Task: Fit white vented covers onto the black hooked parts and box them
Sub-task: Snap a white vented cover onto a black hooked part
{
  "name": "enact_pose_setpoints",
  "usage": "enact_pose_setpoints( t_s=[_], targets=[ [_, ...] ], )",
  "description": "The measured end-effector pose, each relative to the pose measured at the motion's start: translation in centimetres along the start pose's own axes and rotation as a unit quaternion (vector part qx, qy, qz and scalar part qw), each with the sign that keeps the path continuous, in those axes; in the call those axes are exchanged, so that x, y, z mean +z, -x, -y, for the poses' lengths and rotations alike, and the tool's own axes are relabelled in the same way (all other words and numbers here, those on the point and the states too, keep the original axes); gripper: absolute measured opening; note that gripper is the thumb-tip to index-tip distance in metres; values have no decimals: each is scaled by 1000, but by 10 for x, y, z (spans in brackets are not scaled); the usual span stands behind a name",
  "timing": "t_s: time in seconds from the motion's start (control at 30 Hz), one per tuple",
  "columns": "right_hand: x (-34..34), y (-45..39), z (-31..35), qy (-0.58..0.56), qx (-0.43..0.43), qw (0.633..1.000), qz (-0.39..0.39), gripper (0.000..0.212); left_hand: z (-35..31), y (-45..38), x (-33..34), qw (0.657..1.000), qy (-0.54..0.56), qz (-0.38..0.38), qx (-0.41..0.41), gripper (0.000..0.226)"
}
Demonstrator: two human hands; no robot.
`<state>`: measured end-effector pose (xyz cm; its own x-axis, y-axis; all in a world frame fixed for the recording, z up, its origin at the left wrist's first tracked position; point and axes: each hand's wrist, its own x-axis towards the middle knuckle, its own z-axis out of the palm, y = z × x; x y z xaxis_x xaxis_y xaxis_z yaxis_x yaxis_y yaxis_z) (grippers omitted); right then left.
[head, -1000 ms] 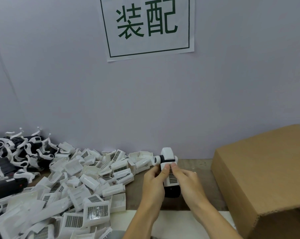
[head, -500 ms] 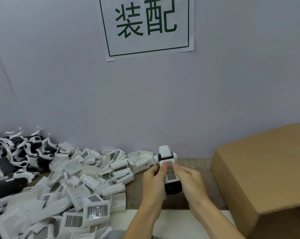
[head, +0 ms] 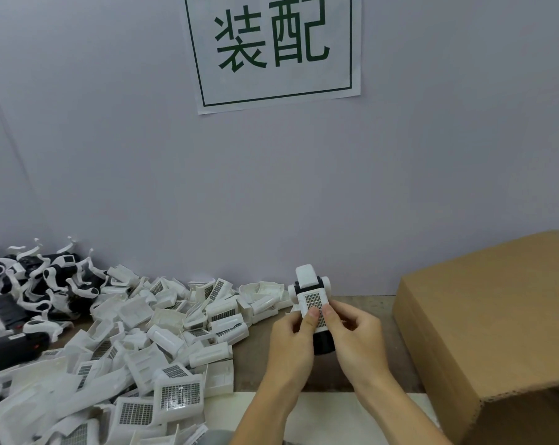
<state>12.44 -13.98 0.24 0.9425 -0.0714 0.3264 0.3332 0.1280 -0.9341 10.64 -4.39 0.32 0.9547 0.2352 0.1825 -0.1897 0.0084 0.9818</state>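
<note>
Fingers (head: 313, 317) of my left hand (head: 291, 342) and right hand (head: 355, 335) pinch the white cover (head: 313, 305) on the black part (head: 323, 343), above the counter (head: 368, 316). If my thumbs press unevenly, I think one edge may not click. At right, the cardboard box (head: 496, 332) hides its contents.

Both thumbs have slid lower down the white vented cover (head: 314, 304)

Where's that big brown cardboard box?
The brown cardboard box sits on the right of the head view, against the wall, just right of the right hand.
</note>
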Motion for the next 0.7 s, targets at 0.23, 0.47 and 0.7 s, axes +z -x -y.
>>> enact_pose_setpoints(
  t_s=[0.23,0.47,0.7],
  targets=[
    [1,1,2,20,-32,999,2,23,-3,1,2,999,44,11,17,21],
    [-4,-2,3,-36,31,999,-8,15,-3,3,1,998,-31,33,45,21],
    [-1,1,6,-10,0,1000,-10,12,-5,4,2,1000,4,3,29,19]
  ],
)
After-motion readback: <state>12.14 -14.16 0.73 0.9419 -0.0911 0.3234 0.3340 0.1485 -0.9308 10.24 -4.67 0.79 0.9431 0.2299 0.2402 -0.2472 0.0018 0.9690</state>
